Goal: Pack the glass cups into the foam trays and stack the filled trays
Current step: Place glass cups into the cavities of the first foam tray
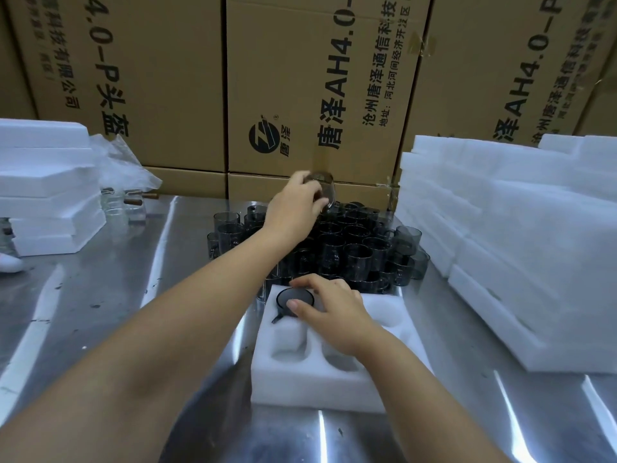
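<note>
A white foam tray (293, 385) with round pockets lies on the steel table in front of me. One dark glass cup (292, 295) sits in its far left pocket. My right hand (329, 310) rests over that cup, thumb and fingers curled round its rim. Behind the tray stands a cluster of several dark glass cups (350, 248). My left hand (295, 203) reaches over the cluster and grips a tilted glass cup (325, 188) lifted above the others.
A stack of white foam trays (507, 248) stands at the right, another stack of foam trays (46, 192) at the left with clear glass cups (122, 208) beside it. Cardboard boxes (300, 95) wall off the back of the steel table (100, 312).
</note>
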